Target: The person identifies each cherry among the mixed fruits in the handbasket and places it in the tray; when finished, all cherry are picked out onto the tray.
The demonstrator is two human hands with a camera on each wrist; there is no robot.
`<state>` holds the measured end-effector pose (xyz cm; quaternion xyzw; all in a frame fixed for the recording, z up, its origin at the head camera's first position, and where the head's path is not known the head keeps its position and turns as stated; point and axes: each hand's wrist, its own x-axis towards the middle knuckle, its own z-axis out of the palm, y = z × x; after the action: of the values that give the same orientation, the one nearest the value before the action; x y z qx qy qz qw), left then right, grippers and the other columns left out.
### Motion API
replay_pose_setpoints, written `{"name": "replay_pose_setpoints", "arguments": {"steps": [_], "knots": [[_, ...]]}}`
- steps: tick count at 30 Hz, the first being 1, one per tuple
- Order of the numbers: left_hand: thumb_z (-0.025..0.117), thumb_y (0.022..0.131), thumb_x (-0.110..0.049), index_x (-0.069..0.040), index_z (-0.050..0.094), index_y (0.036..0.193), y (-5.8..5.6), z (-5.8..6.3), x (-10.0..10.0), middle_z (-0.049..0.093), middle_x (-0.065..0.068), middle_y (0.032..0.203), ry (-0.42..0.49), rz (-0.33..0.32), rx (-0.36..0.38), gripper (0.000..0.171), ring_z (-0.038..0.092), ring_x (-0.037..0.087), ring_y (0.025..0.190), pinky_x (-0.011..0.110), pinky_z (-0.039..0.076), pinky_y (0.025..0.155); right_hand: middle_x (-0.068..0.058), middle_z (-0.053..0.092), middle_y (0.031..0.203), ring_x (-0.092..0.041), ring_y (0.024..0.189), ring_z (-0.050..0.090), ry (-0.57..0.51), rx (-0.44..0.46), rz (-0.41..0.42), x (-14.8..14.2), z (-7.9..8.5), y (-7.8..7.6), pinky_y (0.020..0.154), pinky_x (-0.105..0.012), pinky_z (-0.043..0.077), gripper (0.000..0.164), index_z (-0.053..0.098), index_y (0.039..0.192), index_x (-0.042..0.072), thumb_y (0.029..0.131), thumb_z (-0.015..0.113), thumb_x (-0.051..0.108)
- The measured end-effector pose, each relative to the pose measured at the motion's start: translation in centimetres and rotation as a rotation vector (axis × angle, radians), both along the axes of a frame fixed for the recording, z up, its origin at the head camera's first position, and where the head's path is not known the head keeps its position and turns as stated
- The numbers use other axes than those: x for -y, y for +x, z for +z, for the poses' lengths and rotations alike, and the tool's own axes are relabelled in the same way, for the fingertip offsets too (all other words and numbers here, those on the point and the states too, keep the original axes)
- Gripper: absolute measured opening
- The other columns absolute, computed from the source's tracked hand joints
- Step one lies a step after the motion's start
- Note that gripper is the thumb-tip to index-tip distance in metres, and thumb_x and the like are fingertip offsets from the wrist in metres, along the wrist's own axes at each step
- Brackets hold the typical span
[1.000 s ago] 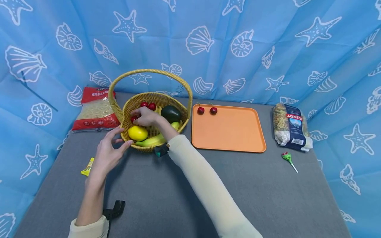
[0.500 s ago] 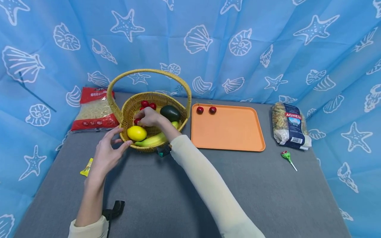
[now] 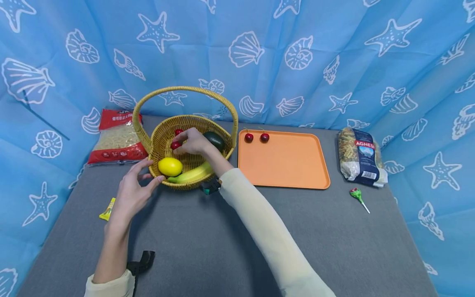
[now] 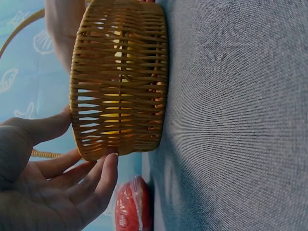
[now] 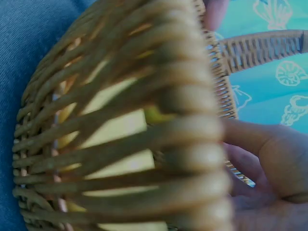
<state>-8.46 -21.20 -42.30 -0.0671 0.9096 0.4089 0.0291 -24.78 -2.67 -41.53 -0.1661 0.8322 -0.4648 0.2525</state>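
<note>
A yellow wicker basket (image 3: pixel 156 142) with a tall handle stands at the table's back left. My left hand (image 3: pixel 134 192) holds its left front rim, thumb on the rim and fingers against the outer side, as the left wrist view shows. Inside the basket, my right hand (image 3: pixel 194 143) pinches a red cherry (image 3: pixel 175 145) between thumb and fingers. Another cherry (image 3: pixel 179 131) lies behind it. A lemon (image 3: pixel 170 166), a banana (image 3: pixel 191 174) and a dark avocado (image 3: pixel 214 141) share the basket. In the right wrist view the basket's weave hides the fingertips.
Right of the basket lies an orange tray (image 3: pixel 283 161) with two cherries (image 3: pixel 257 137) at its back left. Pasta bags stand left (image 3: pixel 118 138) and right (image 3: pixel 360 156). A lollipop (image 3: pixel 359 199) lies at right, a small yellow packet (image 3: pixel 107 209) at left.
My right hand has lifted a cherry from the basket's left side and moved slightly right and back with it. The left hand stays on the rim.
</note>
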Motion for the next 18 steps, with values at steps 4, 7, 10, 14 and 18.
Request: {"name": "replay_pose_setpoints", "arguments": {"steps": [4,7,10,14,18], "knots": [[0.073,0.106,-0.027,-0.006,0.044,0.164,0.0,0.1,0.0,0.032,0.020,0.178,0.001,-0.003,0.001,0.068,0.060,0.053,0.140,0.068,0.055,0.109,-0.011,0.078,0.130,-0.024,0.121,0.071,-0.006,-0.095,-0.056,-0.3,0.3,0.1,0.092,-0.029,0.058,0.031,0.079,0.128,0.008,0.097,0.083,0.012],[0.073,0.106,-0.027,-0.006,0.044,0.164,0.0,0.1,0.0,0.033,0.021,0.177,-0.001,-0.006,-0.001,0.068,0.060,0.053,0.140,0.068,0.056,0.108,-0.013,0.079,0.126,-0.030,0.118,0.074,-0.050,-0.105,-0.054,-0.6,0.8,0.4,0.095,-0.038,0.062,0.030,0.078,0.128,0.007,0.099,0.081,0.012],[0.073,0.106,-0.027,-0.006,0.044,0.163,0.1,0.0,0.0,0.034,0.022,0.177,-0.003,-0.007,0.000,0.068,0.060,0.052,0.139,0.068,0.056,0.108,-0.018,0.078,0.123,-0.039,0.113,0.076,-0.143,-0.088,-0.030,-1.4,1.4,0.8,0.098,-0.050,0.064,0.031,0.074,0.131,0.002,0.101,0.077,0.012],[0.073,0.106,-0.027,-0.007,0.044,0.164,0.1,0.0,0.0,0.034,0.021,0.177,0.003,0.000,0.009,0.068,0.060,0.052,0.140,0.067,0.056,0.108,-0.018,0.076,0.127,-0.035,0.104,0.080,-0.238,-0.076,-0.014,-2.8,2.9,1.6,0.097,-0.047,0.067,0.035,0.070,0.135,0.001,0.103,0.074,0.012],[0.073,0.106,-0.027,-0.007,0.044,0.164,0.1,0.0,0.0,0.034,0.020,0.177,0.005,0.004,0.009,0.067,0.060,0.051,0.140,0.067,0.057,0.108,-0.016,0.072,0.137,-0.024,0.100,0.082,-0.282,-0.078,-0.015,-4.7,4.7,2.6,0.091,-0.033,0.067,0.038,0.069,0.138,0.003,0.103,0.075,0.015]]}}
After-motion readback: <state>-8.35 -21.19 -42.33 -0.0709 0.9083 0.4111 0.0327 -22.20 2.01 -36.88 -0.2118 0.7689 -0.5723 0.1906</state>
